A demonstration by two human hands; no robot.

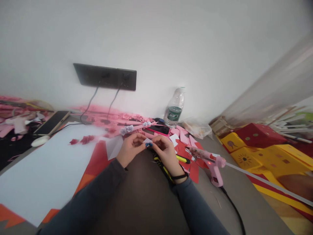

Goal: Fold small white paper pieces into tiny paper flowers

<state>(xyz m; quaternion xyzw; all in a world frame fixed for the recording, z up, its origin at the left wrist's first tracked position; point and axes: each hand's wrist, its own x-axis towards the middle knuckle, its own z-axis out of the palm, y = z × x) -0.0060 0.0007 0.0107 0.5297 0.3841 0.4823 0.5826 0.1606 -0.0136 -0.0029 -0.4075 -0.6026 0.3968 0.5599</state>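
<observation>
Both hands meet over the grey table, pinching a small piece of pale paper (147,141) between fingertips. My left hand (130,147) grips its left side. My right hand (167,151), with a black band at the wrist, grips its right side. Dark blue spots show at the thumb tips; whether they are nails or paper I cannot tell. Under and beside my right hand lie yellow-and-black cutters (183,159). Just beyond the hands are stems with pale blue paper flowers (126,130). A pink hot glue gun (212,163) with a lit red light lies to the right.
Large white sheets (49,166) overlap red and orange paper on the left. A phone (55,122) lies behind them. A water bottle (175,109) stands by the wall, near pink and red paper scraps (194,171). Yellow and red boxes (278,160) fill the right. The glue gun's black cord (233,204) trails forward.
</observation>
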